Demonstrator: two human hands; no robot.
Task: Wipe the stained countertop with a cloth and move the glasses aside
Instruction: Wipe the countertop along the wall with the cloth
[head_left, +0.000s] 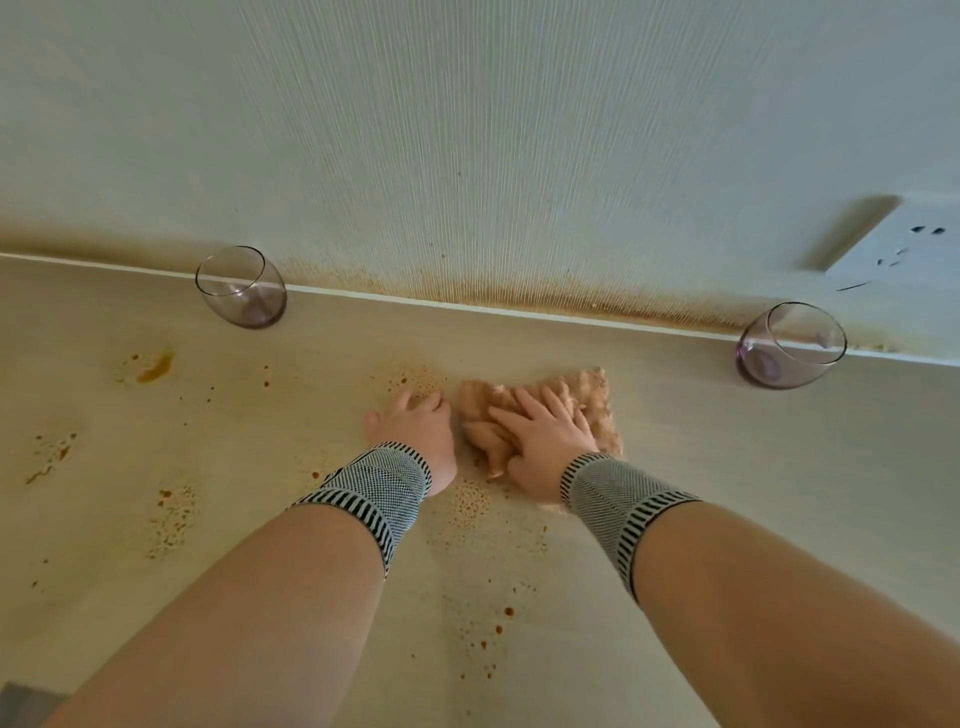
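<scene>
Right hand (545, 441) flat, fingers spread, pressing the nubby tan cloth (592, 410) onto the pale matte desk (779, 467), mid-counter just short of the wall, while the left hand (415, 428) rests beside it on bare surface, fingertips slightly curled, its grip holding nothing. The danger, I'd say, is a wide sweep clipping either smooth, round-bellied, purple-tinted glass, the left glass (241, 288) or right glass (789, 345), both parked against the wall. That already-browned cloth could also smear the orange-brown splatter (156, 366) rather than lift it.
</scene>
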